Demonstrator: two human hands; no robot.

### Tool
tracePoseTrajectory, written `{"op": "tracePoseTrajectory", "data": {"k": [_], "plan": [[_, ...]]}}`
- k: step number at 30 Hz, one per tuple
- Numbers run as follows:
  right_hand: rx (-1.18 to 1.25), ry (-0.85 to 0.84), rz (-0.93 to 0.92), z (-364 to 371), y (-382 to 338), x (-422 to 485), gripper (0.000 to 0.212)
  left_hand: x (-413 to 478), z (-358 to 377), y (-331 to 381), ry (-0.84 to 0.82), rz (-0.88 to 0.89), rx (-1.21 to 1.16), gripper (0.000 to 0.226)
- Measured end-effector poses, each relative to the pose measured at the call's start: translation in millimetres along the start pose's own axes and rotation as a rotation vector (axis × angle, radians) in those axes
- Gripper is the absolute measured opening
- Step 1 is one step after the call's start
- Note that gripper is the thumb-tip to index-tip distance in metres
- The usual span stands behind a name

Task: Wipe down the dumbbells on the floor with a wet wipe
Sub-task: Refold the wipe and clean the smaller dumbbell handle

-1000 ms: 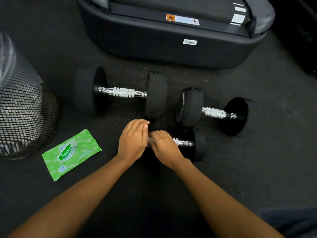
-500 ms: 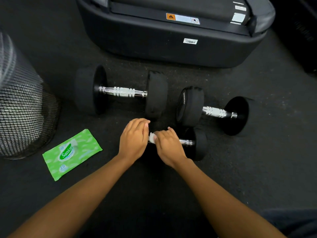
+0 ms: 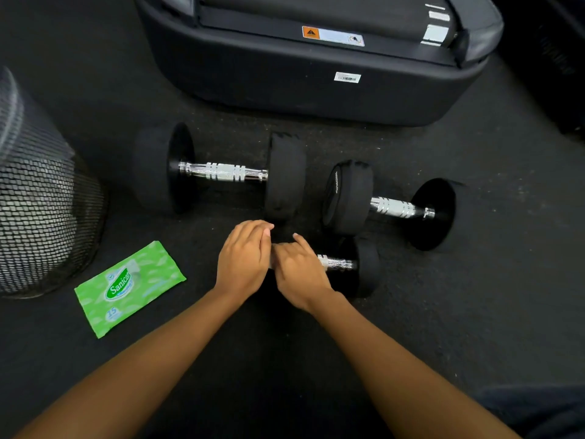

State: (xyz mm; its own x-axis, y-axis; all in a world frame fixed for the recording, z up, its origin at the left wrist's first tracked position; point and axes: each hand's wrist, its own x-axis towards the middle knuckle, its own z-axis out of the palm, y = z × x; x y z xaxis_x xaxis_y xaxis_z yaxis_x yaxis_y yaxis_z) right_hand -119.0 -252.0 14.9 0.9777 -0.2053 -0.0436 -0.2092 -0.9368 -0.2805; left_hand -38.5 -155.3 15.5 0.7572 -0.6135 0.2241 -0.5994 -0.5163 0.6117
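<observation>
Three black dumbbells with chrome handles lie on the dark floor: a large dumbbell at back left, a medium dumbbell at right, and a small dumbbell nearest me. My left hand curls over the small dumbbell's left head and hides it. My right hand grips the left part of its handle, with the index finger raised. The wet wipe is almost wholly hidden under that hand. Only the handle's right end and the right head show.
A green pack of wet wipes lies flat on the floor left of my hands. A black mesh bin stands at far left. The base of a big black machine fills the back. Dark clothing shows at lower right.
My right hand slid right along the small dumbbell's handle, then back left. The white wipe that showed between my hands half a second ago is now covered. My left hand stayed put.
</observation>
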Motion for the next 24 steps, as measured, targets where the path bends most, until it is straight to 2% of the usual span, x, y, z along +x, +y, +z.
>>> {"op": "tracePoseTrajectory", "data": {"k": [5, 8, 12, 17, 24], "plan": [[0.119, 0.106, -0.090, 2.8, 24.6, -30.9, 0.044, -1.3, -1.0, 1.2, 0.008, 0.015, 0.005, 0.044], [0.135, 0.158, -0.047, 2.1, 33.9, -40.3, 0.040, -1.2, 0.2, 0.3, 0.005, -0.007, 0.012, 0.045], [0.105, 0.142, 0.013, 2.7, 17.4, -24.7, 0.040, 0.2, 0.9, 0.3, 0.006, -0.001, 0.010, 0.045], [0.041, 0.166, -0.104, 13.6, 4.7, -17.9, 0.042, -0.9, -0.4, 0.2, 0.000, 0.004, 0.011, 0.044], [0.056, 0.335, -0.079, 11.7, 32.1, -34.0, 0.038, -0.3, 0.1, 0.9, -0.004, -0.011, 0.017, 0.046]]}}
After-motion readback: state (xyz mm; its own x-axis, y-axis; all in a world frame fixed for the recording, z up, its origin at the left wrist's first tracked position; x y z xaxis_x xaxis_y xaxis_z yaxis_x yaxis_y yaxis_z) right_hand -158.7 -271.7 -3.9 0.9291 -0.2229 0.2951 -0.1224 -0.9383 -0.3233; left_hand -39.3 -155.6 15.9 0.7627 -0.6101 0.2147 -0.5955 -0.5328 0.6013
